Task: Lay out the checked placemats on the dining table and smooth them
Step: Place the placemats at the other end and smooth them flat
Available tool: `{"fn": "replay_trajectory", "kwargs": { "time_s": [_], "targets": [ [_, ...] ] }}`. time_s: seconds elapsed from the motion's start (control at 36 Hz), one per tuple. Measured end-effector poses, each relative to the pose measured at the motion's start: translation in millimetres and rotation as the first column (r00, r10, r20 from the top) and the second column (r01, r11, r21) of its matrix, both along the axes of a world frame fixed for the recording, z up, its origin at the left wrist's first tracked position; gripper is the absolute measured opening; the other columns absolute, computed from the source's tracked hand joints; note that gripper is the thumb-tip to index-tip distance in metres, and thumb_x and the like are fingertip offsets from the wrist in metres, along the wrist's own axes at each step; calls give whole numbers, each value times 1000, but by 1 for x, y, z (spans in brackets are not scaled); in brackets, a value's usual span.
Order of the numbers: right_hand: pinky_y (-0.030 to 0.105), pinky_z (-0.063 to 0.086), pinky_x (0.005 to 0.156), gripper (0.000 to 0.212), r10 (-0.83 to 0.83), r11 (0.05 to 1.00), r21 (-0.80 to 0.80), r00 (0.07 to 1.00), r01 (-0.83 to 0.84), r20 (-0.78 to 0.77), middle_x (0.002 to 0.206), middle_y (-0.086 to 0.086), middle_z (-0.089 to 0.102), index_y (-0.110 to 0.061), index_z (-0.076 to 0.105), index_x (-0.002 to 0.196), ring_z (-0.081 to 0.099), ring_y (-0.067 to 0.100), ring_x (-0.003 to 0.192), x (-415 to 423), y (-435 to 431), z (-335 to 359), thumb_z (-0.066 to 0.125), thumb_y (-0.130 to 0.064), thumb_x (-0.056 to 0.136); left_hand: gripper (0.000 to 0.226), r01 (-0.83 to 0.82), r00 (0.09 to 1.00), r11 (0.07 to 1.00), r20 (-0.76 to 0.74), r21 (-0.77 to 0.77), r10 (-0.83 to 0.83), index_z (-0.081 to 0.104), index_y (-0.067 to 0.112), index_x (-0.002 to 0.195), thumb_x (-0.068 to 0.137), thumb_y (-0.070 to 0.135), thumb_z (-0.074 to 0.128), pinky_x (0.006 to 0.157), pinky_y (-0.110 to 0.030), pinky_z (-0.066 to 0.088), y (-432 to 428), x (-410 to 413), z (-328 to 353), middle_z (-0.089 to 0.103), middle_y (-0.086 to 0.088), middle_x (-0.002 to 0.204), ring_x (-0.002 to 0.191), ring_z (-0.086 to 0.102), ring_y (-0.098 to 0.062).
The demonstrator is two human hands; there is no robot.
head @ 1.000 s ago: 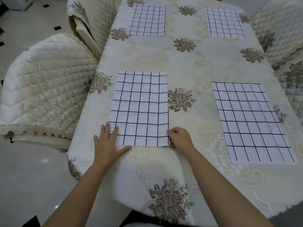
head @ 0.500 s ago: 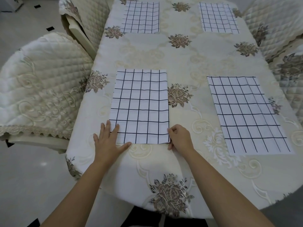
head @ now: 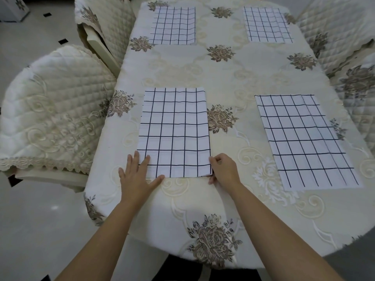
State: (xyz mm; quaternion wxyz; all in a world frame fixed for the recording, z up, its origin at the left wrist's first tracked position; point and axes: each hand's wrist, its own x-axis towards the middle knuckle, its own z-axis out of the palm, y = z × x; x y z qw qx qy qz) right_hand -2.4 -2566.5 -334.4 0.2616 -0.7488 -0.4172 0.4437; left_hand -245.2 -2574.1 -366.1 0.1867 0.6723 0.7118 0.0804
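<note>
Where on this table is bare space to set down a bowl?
Bare cloth: the wide band between far-left mat, far-right mat and near-left mat, near-right mat; also the strip between the near two. Crowded: the near-left mat's front edge, held by left hand and right hand.

Home dining room: clothed table (head: pixel 233 78), quilted chairs (head: pixel 50 110)
</note>
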Motion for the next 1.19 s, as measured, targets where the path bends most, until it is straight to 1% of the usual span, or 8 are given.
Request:
{"fn": "replay_trajectory", "kwargs": {
  "time_s": [0.25,0.42,0.64,0.78,0.92,1.03,1.11,1.19],
  "targets": [
    [24,42,45,24,-30,1000,2,999,30,-42,59,7,63,-11,46,77,54,17,36,4,-7,0,48,-27,95,73,2,1000,1000,-11,-15,-2,23,21,147,87,53,50,113,-52,-2,-3,4,3,-3,-9,157,145,-9,-24],
    [28,44,46,20,-10,999,-38,999,9,-31,62,10,65,-10,48,80,53,22,39,11,-14,3,56,-26,90,71,132,991,984,-20,120,-131,38,11,140,86,52,17,112,-53,1,-6,26,6,16,-14,155,144,5,-29],
    [27,45,49,12,17,997,-69,999,-19,-40,64,10,66,-11,49,83,55,19,40,21,-22,2,55,-20,89,44,430,902,884,-37,182,-431,64,0,109,83,22,35,88,-61,42,6,79,13,61,-21,120,111,59,-39],
    [29,47,52,12,-72,995,-80,986,60,-150,62,7,64,-13,52,81,54,17,39,37,-29,3,50,-19,92,40,479,861,857,86,190,-501,67,-2,102,82,16,38,79,-47,55,5,121,24,68,-19,106,94,66,-34],
    [29,47,48,11,-181,984,-40,960,176,-216,61,9,61,-10,54,82,51,16,39,69,-37,7,49,-12,92,29,540,807,819,157,191,-569,68,-1,100,76,2,54,77,-38,54,3,170,31,69,-16,102,89,67,-31],
    [24,45,43,13,-213,977,-16,950,215,-229,61,10,61,-9,53,82,51,15,38,97,-39,15,47,-10,93,34,482,822,874,312,66,-477,55,7,125,92,9,44,95,-30,39,-1,213,37,58,-7,124,113,53,-22],
    [25,47,47,12,-252,967,-22,945,254,-207,61,9,61,-9,54,83,53,19,44,121,-40,17,48,-11,93,34,384,843,920,437,-82,-313,54,13,126,94,14,42,90,-18,34,-2,242,42,57,-2,126,114,51,-15],
    [33,48,55,14,-305,952,-22,932,307,-197,63,8,61,-12,54,80,55,21,50,147,-39,18,48,-11,93,29,260,830,938,549,-228,-97,58,14,118,94,17,44,81,-18,35,-1,268,47,61,2,113,101,54,-12]
  ]
}}
